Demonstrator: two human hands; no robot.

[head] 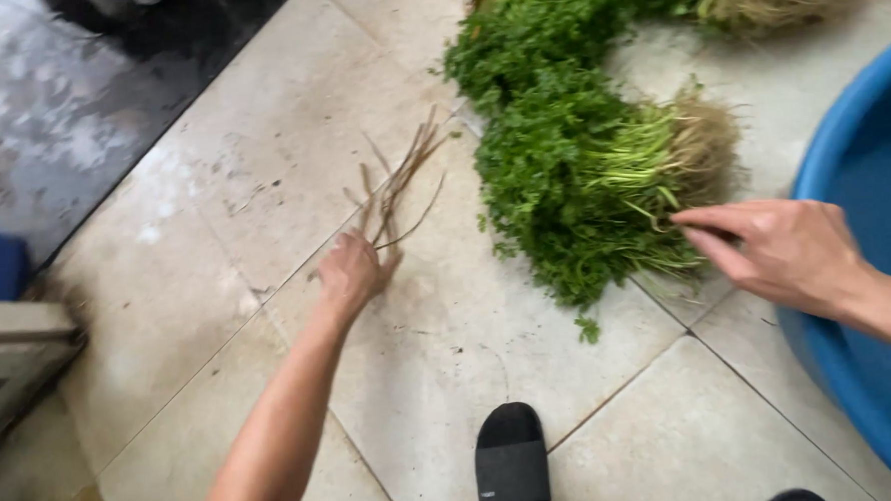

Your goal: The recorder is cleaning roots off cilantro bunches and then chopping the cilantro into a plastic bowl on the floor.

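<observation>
Left hand (351,275): clenching a thin bunch of dry brown stalks (397,182), which is fanning out toward the far side.
Right hand (781,251): grip released, fingertips touching the green herb bundle (582,164).
Herbs: lying on the tiled floor (215,241), far right of centre.
Blue tub (862,162): sitting at the right edge.
Black sandal (512,463): resting near, at the bottom.

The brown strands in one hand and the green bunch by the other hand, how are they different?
The brown strands are dry, thin and few; the green bunch is leafy, thick and big. The left hand grips the strands, while the right hand only reaches the bunch's stems. Both are plants, lying on the tiled floor.
</observation>
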